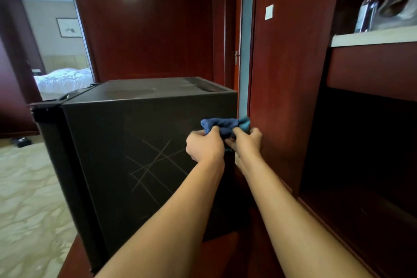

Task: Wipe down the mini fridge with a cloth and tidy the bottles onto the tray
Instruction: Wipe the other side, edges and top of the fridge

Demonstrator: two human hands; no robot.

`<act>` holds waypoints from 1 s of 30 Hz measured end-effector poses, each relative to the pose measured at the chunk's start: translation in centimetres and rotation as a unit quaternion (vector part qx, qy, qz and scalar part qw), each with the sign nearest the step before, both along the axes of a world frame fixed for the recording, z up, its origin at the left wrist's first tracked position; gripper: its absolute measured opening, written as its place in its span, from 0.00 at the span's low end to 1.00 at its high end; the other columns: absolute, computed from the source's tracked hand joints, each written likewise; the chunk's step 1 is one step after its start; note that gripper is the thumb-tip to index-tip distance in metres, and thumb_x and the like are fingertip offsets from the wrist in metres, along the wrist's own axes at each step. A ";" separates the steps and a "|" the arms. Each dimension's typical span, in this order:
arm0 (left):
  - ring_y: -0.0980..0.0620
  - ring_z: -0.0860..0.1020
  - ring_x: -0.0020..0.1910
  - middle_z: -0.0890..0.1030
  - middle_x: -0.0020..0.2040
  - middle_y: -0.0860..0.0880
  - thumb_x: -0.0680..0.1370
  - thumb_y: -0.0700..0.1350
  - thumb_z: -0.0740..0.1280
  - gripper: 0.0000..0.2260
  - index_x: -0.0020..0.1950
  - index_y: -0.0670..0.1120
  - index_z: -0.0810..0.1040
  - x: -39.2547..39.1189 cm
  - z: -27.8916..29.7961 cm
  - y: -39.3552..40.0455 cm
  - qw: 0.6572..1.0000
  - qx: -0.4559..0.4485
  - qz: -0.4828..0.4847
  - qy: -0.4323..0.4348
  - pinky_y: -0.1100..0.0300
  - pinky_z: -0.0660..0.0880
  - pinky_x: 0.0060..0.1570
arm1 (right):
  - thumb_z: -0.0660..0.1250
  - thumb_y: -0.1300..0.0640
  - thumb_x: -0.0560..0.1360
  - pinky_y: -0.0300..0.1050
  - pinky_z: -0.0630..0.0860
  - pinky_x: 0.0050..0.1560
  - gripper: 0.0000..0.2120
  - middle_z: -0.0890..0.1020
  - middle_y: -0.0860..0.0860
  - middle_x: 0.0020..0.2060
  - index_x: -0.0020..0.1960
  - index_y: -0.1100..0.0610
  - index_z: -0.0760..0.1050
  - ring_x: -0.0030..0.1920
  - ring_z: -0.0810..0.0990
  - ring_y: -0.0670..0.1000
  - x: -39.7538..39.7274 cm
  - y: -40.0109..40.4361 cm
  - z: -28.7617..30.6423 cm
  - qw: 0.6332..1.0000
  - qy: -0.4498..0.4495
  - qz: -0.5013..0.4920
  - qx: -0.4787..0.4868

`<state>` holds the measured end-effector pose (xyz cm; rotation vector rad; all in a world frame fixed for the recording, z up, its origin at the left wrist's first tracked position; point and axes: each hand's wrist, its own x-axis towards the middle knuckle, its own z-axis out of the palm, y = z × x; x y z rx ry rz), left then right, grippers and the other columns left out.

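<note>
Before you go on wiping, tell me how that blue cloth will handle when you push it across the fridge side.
The blue cloth looks soft and floppy: it bunches between the left hand and right hand. It likely slides easily over the mini fridge, whose side looks flat. It may crumple unless kept folded.

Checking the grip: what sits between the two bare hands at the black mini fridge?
Head view: a bunched blue cloth, pinched by left hand and right hand, against the black mini fridge.

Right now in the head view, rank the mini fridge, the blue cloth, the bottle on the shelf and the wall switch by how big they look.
1. mini fridge, by far the largest
2. blue cloth
3. bottle, farther away, so its rank against the cloth is unsure
4. wall switch, smallest
</note>
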<state>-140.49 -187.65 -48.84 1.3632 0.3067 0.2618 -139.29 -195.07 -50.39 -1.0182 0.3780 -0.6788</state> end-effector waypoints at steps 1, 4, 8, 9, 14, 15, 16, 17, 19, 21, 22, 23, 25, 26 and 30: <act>0.50 0.83 0.38 0.83 0.39 0.47 0.69 0.47 0.74 0.06 0.41 0.46 0.81 0.2 1.1 0.5 1.000 0.005 -0.003 -0.021 0.52 0.83 0.45 | 0.66 0.68 0.75 0.44 0.80 0.36 0.10 0.79 0.61 0.51 0.55 0.61 0.70 0.41 0.83 0.53 0.1 0.3 1.2 1.000 -0.011 -0.004 -0.003; 0.49 0.84 0.38 0.84 0.38 0.47 0.68 0.48 0.75 0.07 0.40 0.46 0.81 0.6 3.4 1.9 0.997 0.027 -0.002 -0.076 0.51 0.83 0.45 | 0.67 0.66 0.75 0.42 0.79 0.34 0.08 0.79 0.58 0.49 0.50 0.59 0.70 0.39 0.83 0.51 0.3 1.6 3.8 0.999 -0.018 -0.025 -0.023; 0.52 0.84 0.38 0.84 0.38 0.49 0.69 0.50 0.75 0.08 0.41 0.47 0.81 1.0 4.0 4.0 0.994 0.030 0.011 -0.101 0.52 0.83 0.45 | 0.67 0.66 0.75 0.43 0.80 0.34 0.09 0.80 0.59 0.48 0.53 0.62 0.70 0.38 0.84 0.53 0.3 3.7 4.9 0.998 -0.025 -0.028 -0.043; 0.52 0.84 0.39 0.84 0.39 0.49 0.69 0.50 0.75 0.09 0.41 0.47 0.81 1.1 4.1 4.7 0.994 0.033 0.016 -0.105 0.52 0.83 0.45 | 0.67 0.66 0.75 0.43 0.80 0.34 0.09 0.81 0.59 0.47 0.54 0.62 0.71 0.38 0.84 0.53 0.3 4.4 5.1 0.998 -0.030 -0.023 -0.048; 0.52 0.84 0.38 0.84 0.37 0.49 0.68 0.52 0.75 0.10 0.40 0.47 0.80 1.4 4.4 9.0 0.987 0.061 0.064 -0.133 0.51 0.82 0.45 | 0.67 0.65 0.75 0.41 0.78 0.28 0.05 0.82 0.58 0.40 0.48 0.60 0.71 0.30 0.84 0.53 0.0 8.2 6.0 0.995 -0.040 0.004 -0.094; 0.52 0.84 0.38 0.84 0.37 0.49 0.68 0.52 0.75 0.10 0.39 0.47 0.80 1.4 4.4 9.8 0.985 0.070 0.073 -0.140 0.50 0.82 0.45 | 0.66 0.65 0.75 0.42 0.78 0.27 0.05 0.82 0.57 0.38 0.45 0.58 0.70 0.29 0.84 0.53 0.0 9.1 6.1 0.994 -0.040 0.002 -0.104; 0.52 0.83 0.38 0.83 0.37 0.50 0.68 0.52 0.75 0.10 0.39 0.47 0.79 1.4 4.4 10.6 0.983 0.076 0.082 -0.144 0.50 0.82 0.45 | 0.66 0.65 0.75 0.42 0.78 0.27 0.06 0.81 0.57 0.37 0.44 0.57 0.70 0.28 0.84 0.53 -0.1 9.9 6.2 0.993 -0.043 0.000 -0.112; 0.53 0.83 0.38 0.83 0.37 0.50 0.69 0.52 0.75 0.10 0.38 0.48 0.79 1.3 4.3 11.4 0.982 0.080 0.091 -0.146 0.50 0.82 0.45 | 0.66 0.65 0.75 0.43 0.79 0.27 0.07 0.81 0.57 0.36 0.43 0.57 0.69 0.28 0.84 0.52 -0.2 10.7 6.3 0.992 -0.047 0.001 -0.116; 0.53 0.83 0.39 0.83 0.36 0.51 0.69 0.52 0.75 0.09 0.38 0.48 0.79 1.3 4.2 13.0 0.980 0.087 0.106 -0.145 0.53 0.82 0.44 | 0.66 0.66 0.75 0.45 0.80 0.28 0.06 0.81 0.56 0.35 0.44 0.58 0.70 0.28 0.84 0.52 -0.3 12.5 6.3 0.991 -0.053 0.008 -0.122; 0.54 0.82 0.39 0.82 0.36 0.52 0.69 0.52 0.75 0.09 0.38 0.49 0.78 1.2 4.1 15.0 0.976 0.099 0.133 -0.143 0.57 0.79 0.42 | 0.67 0.65 0.75 0.46 0.82 0.30 0.06 0.82 0.56 0.36 0.45 0.58 0.70 0.29 0.84 0.52 -0.2 14.6 6.3 0.990 -0.053 0.022 -0.127; 0.54 0.82 0.39 0.81 0.36 0.52 0.69 0.52 0.75 0.09 0.37 0.49 0.78 1.1 4.0 16.1 0.974 0.101 0.147 -0.141 0.58 0.78 0.41 | 0.67 0.65 0.75 0.47 0.82 0.31 0.07 0.82 0.56 0.36 0.44 0.58 0.70 0.29 0.84 0.52 -0.2 15.7 6.2 0.990 -0.051 0.029 -0.130; 0.54 0.82 0.39 0.81 0.35 0.53 0.69 0.52 0.75 0.09 0.37 0.49 0.78 1.1 3.8 17.2 0.972 0.102 0.161 -0.139 0.59 0.77 0.41 | 0.67 0.65 0.75 0.49 0.83 0.32 0.08 0.82 0.56 0.37 0.44 0.57 0.69 0.29 0.84 0.52 -0.2 16.9 6.0 0.989 -0.048 0.035 -0.134; 0.53 0.81 0.39 0.80 0.34 0.53 0.70 0.52 0.75 0.10 0.36 0.50 0.77 1.0 3.3 19.2 0.968 0.105 0.185 -0.132 0.59 0.75 0.42 | 0.67 0.64 0.75 0.53 0.83 0.35 0.09 0.82 0.56 0.38 0.43 0.55 0.68 0.31 0.85 0.52 -0.2 19.0 5.4 0.987 -0.038 0.046 -0.148; 0.53 0.81 0.40 0.81 0.35 0.52 0.70 0.52 0.75 0.10 0.36 0.51 0.76 0.9 3.0 20.1 0.967 0.106 0.192 -0.128 0.58 0.76 0.43 | 0.68 0.64 0.75 0.54 0.83 0.36 0.09 0.82 0.56 0.38 0.43 0.54 0.68 0.31 0.85 0.52 -0.3 19.9 5.1 0.986 -0.031 0.053 -0.154; 0.51 0.82 0.42 0.83 0.38 0.49 0.70 0.52 0.75 0.10 0.38 0.49 0.77 0.7 2.5 21.6 0.968 0.113 0.189 -0.120 0.50 0.79 0.51 | 0.68 0.64 0.75 0.49 0.83 0.35 0.10 0.83 0.56 0.40 0.43 0.54 0.69 0.32 0.85 0.51 -0.7 21.0 5.0 0.986 -0.016 0.083 -0.142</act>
